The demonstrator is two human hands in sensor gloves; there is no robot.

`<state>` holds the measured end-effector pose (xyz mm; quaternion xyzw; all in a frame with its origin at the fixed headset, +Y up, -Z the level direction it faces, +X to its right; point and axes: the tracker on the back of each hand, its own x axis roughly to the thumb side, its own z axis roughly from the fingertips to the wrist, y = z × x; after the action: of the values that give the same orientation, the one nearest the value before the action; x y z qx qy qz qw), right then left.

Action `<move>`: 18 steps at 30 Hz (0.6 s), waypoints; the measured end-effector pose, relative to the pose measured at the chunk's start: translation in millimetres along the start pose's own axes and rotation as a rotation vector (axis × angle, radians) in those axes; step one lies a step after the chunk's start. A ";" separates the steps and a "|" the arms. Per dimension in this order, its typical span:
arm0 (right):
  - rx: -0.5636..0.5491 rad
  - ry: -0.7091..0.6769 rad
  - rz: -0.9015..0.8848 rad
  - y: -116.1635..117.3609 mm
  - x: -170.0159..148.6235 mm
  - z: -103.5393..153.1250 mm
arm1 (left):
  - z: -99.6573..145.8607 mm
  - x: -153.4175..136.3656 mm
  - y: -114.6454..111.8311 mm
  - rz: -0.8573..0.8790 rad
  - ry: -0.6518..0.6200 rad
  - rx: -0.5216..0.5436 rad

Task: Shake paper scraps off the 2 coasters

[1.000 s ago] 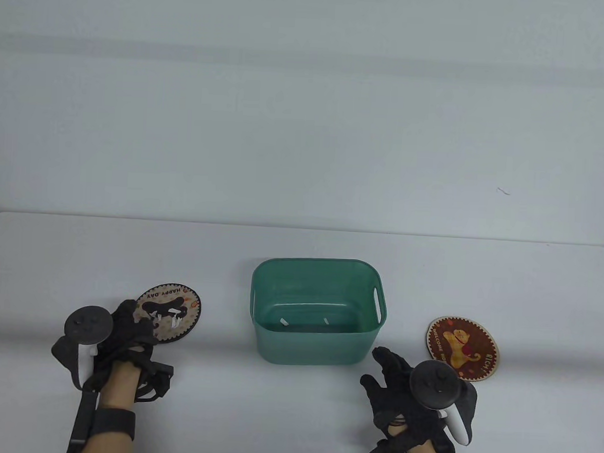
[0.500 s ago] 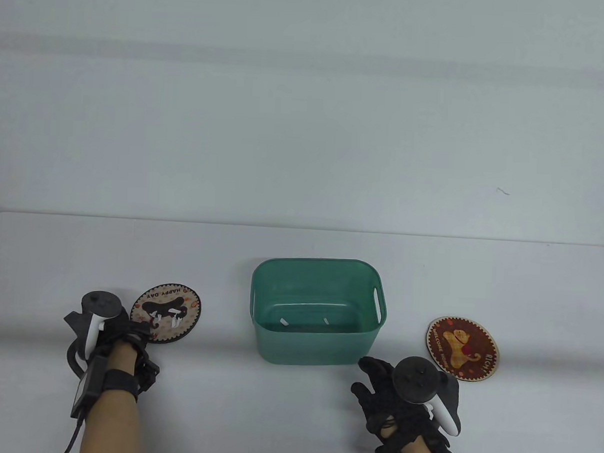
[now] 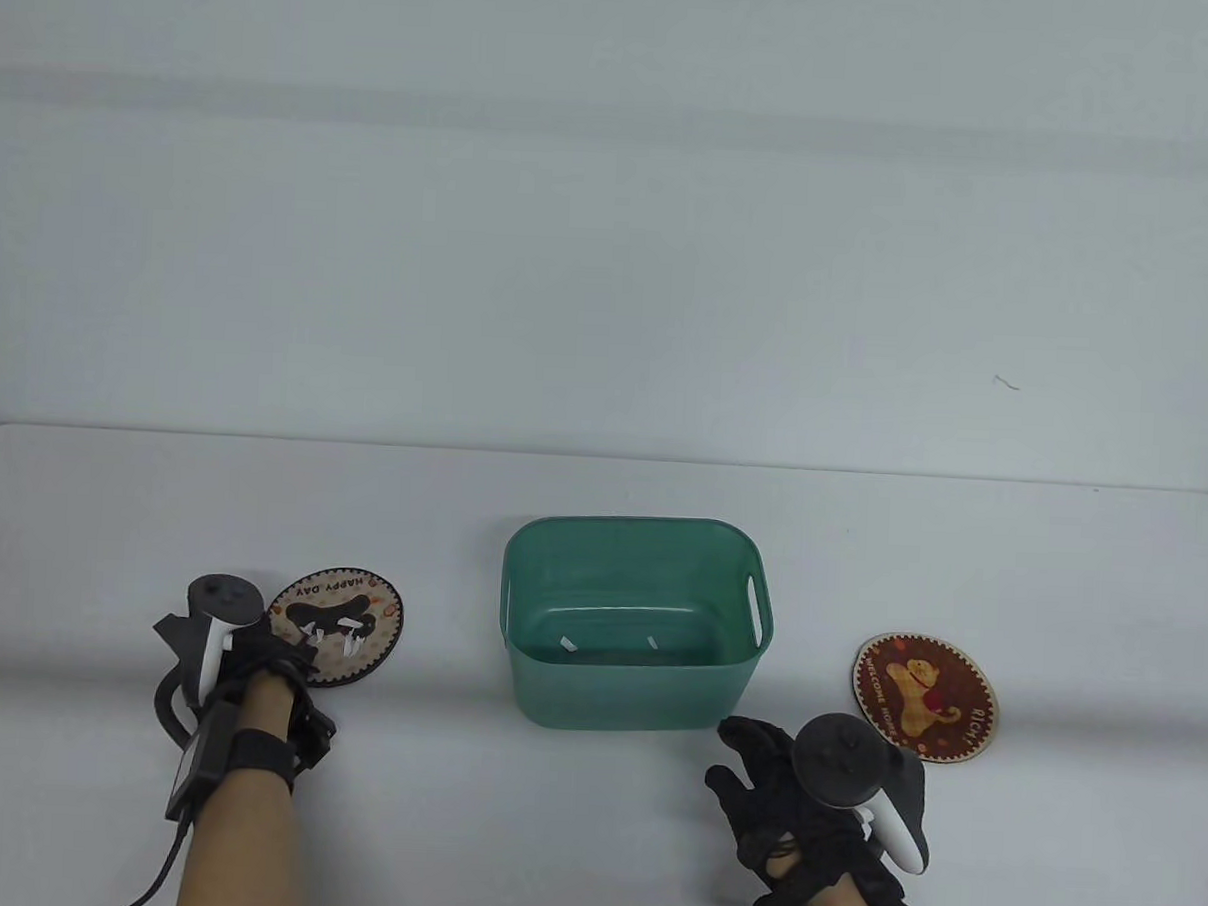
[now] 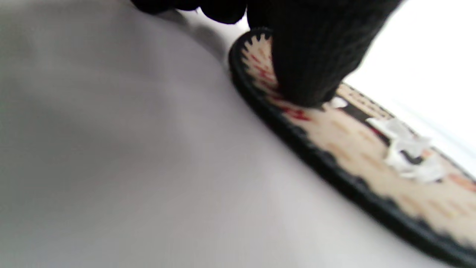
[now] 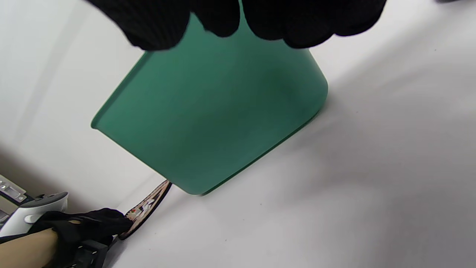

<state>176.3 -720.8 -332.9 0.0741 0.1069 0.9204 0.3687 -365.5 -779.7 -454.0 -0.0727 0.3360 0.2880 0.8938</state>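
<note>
two paper scraps in green bin; left hand gripping coaster, right hand slack

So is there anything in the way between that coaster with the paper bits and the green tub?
Nothing visible. The left hand already grips the near edge of the scrap-covered coaster, and only bare table lies between it and the green tub.

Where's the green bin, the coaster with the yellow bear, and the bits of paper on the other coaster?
green bin [image 3: 626, 689]: table view, on its near outer wall.
bear coaster [image 3: 926, 696]: table view, on the bear picture in its middle.
paper scraps [image 4: 405, 150]: left wrist view, on the white pile atop the Happy Day coaster.
</note>
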 end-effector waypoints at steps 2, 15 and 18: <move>-0.005 0.004 -0.006 -1.6 -1.5 0.3 | 0.6 3.6 0.5 0.007 -0.024 0.023; -0.013 0.033 -0.029 -6.8 -10.9 -1.5 | 4.3 -0.9 8.2 0.159 -0.074 -0.013; -0.001 0.047 -0.033 -5.9 -15.6 -2.8 | 9.3 -10.1 7.5 0.333 -0.088 -0.049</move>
<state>190.9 -727.8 -338.0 0.0507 0.1164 0.9158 0.3811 -370.8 -775.2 -439.9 -0.0252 0.2969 0.4433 0.8454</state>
